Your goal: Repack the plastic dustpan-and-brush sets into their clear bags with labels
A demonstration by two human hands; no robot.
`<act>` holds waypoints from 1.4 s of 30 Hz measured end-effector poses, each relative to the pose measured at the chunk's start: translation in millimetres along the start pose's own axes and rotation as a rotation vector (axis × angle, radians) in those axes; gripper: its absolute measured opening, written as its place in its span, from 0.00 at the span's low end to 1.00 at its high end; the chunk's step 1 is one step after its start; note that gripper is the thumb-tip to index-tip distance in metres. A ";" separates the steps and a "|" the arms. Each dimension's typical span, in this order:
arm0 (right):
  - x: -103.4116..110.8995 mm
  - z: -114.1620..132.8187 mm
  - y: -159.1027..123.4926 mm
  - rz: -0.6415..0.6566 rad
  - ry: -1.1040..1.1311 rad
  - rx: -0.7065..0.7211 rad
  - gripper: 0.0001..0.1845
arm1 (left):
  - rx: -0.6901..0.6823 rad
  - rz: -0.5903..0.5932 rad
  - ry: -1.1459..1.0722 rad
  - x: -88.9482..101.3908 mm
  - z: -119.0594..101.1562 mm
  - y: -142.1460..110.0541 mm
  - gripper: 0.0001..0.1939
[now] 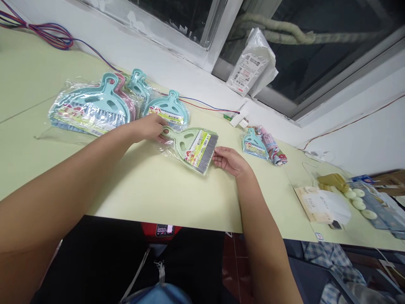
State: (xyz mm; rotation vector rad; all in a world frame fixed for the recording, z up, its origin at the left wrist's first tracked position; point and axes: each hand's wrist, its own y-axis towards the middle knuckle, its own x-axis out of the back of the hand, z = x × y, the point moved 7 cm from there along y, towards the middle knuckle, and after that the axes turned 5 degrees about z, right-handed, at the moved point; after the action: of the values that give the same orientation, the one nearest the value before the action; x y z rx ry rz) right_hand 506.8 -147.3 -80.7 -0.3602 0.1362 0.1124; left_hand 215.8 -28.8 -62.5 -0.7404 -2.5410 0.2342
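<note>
A pale green dustpan and brush set (190, 148) in a clear plastic wrapper lies crosswise between my hands, just above or on the table; the exact gap cannot be seen. My left hand (152, 128) grips its handle end. At the bristle end, my right hand (228, 160) pinches the wrapper's edge with thumb and fingers. Behind my left hand is a wrapped blue dustpan set (167, 109). Farther left, a stack of wrapped blue and pink sets (91, 105) leans together, with another blue one (138, 86) behind.
On the pale yellow table (133, 185) a small blue dustpan set (255, 144) lies beside a folded patterned umbrella (271, 145). A plastic-wrapped packet (249, 69) stands on the window ledge. At right are a tissue pack (319, 204) and several pale round objects (358, 204). Cables (53, 36) run along the wall.
</note>
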 end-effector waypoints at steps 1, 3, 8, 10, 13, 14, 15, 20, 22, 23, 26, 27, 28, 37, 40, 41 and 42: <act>0.5 0.1 0.0 0.000 0.000 0.002 0.04 | 0.004 -0.006 -0.002 0.3 0.1 -0.3 0.31; 1.9 0.5 0.1 -0.005 0.006 0.009 0.04 | 0.010 -0.017 -0.017 0.5 0.4 -0.8 0.31; 6.4 1.8 0.2 -0.036 0.017 0.021 0.04 | 0.004 -0.062 -0.041 1.2 0.4 -0.3 0.28; 8.5 1.8 -0.2 -0.056 0.014 0.017 0.04 | 0.003 -0.079 -0.038 2.0 0.6 0.1 0.27; 12.8 1.6 -1.4 -0.087 0.000 0.002 0.04 | -0.003 -0.091 -0.065 3.5 1.2 0.8 0.26; 14.6 1.6 -1.9 -0.096 -0.006 -0.002 0.04 | -0.004 -0.091 -0.080 4.0 1.7 1.1 0.26; 16.7 1.8 -2.3 -0.103 -0.011 -0.006 0.04 | -0.006 -0.091 -0.092 4.6 2.2 1.2 0.26; 31.9 4.5 -5.5 -0.176 -0.024 -0.009 0.04 | -0.020 -0.115 -0.068 10.2 2.3 1.4 0.25; 35.8 4.6 -6.7 -0.181 -0.045 -0.026 0.04 | -0.039 -0.124 -0.030 11.7 0.5 1.7 0.24; 36.7 4.4 -7.2 -0.172 -0.059 -0.038 0.04 | -0.049 -0.125 -0.013 12.0 -0.5 1.9 0.24; 38.9 4.2 -8.7 -0.156 -0.101 -0.065 0.04 | -0.048 -0.116 0.048 10.7 -1.8 1.4 0.22; 39.9 4.2 -9.1 -0.156 -0.112 -0.071 0.04 | -0.037 -0.117 0.077 10.6 -1.7 0.6 0.21; 41.2 4.1 -9.4 -0.160 -0.124 -0.077 0.03 | -0.024 -0.121 0.110 10.9 -1.7 -0.5 0.21; 59.1 1.4 -8.4 -0.300 -0.172 -0.106 0.06 | -0.005 -0.051 0.343 49.2 -27.3 15.2 0.17; 59.8 0.6 -7.3 -0.304 -0.167 -0.104 0.06 | 0.047 -0.021 0.481 76.1 -43.6 38.6 0.17; 59.9 0.4 -7.0 -0.303 -0.165 -0.102 0.06 | 0.046 -0.012 0.523 84.4 -50.2 47.7 0.18; 60.3 0.0 -6.6 -0.302 -0.162 -0.101 0.06 | 0.064 -0.006 0.554 92.7 -55.2 57.2 0.17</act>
State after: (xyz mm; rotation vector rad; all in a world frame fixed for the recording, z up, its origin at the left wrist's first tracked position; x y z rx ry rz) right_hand 567.1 -148.3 -87.7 -0.4668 -0.0854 -0.1504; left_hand 200.9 71.2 6.0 -0.6619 -2.0007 0.0898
